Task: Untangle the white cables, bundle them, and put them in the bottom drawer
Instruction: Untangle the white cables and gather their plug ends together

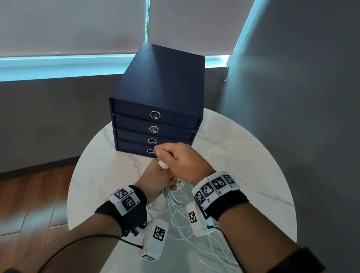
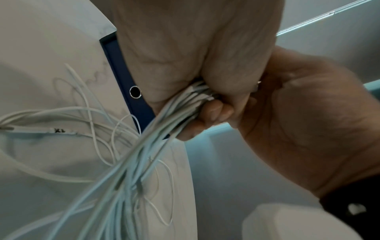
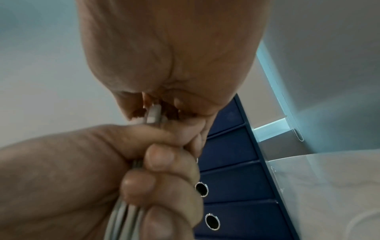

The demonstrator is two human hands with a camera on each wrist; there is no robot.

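A dark blue drawer unit with several ring-pull drawers stands at the back of the round marble table. Its bottom drawer is closed. Just in front of it, my left hand grips a gathered bunch of white cables in its fist. In the left wrist view the cables stream down from that fist. My right hand sits directly above and pinches the connector ends that stick up out of the left fist.
Loose white cable strands sprawl over the table in front of me and trail off its near edge. One loop lies right of the drawer unit. Beyond the table's left edge is wooden floor; grey walls and a window stand behind.
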